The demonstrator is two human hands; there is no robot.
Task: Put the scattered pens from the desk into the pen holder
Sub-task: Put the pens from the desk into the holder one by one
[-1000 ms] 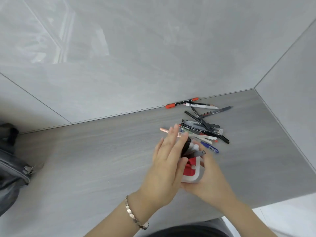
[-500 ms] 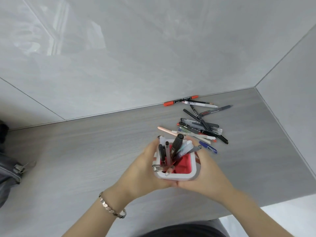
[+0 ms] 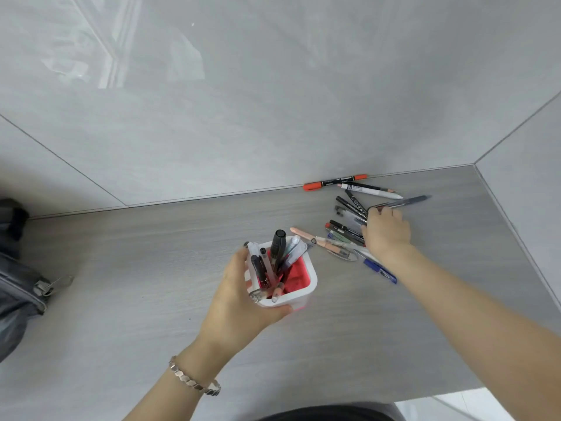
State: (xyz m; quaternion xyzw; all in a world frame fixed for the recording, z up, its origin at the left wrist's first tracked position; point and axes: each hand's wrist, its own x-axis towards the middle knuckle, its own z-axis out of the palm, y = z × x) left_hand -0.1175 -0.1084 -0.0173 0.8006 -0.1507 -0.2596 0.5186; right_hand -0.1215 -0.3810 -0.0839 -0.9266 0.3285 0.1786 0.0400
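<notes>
A white pen holder [image 3: 312,278] with a red inside stands on the grey desk [image 3: 136,284], with several pens upright in it. My left hand [image 3: 239,302] grips its left side. To the right lies a loose pile of pens [image 3: 343,235], including a pink pen [image 3: 306,235] and a blue pen [image 3: 381,271]. An orange marker [image 3: 334,181] lies against the wall. My right hand [image 3: 387,235] rests on the pile, fingers curled down onto pens near a grey pen [image 3: 409,200]. Whether it holds one is hidden.
A dark grey bag [image 3: 18,287] with a zip pull sits at the desk's left edge. Grey tiled walls close the desk at the back and on the right. The desk's front edge [image 3: 425,396] runs near my body.
My right hand has left the pen holder and moved right and away onto the pile of pens. My left hand keeps holding the holder.
</notes>
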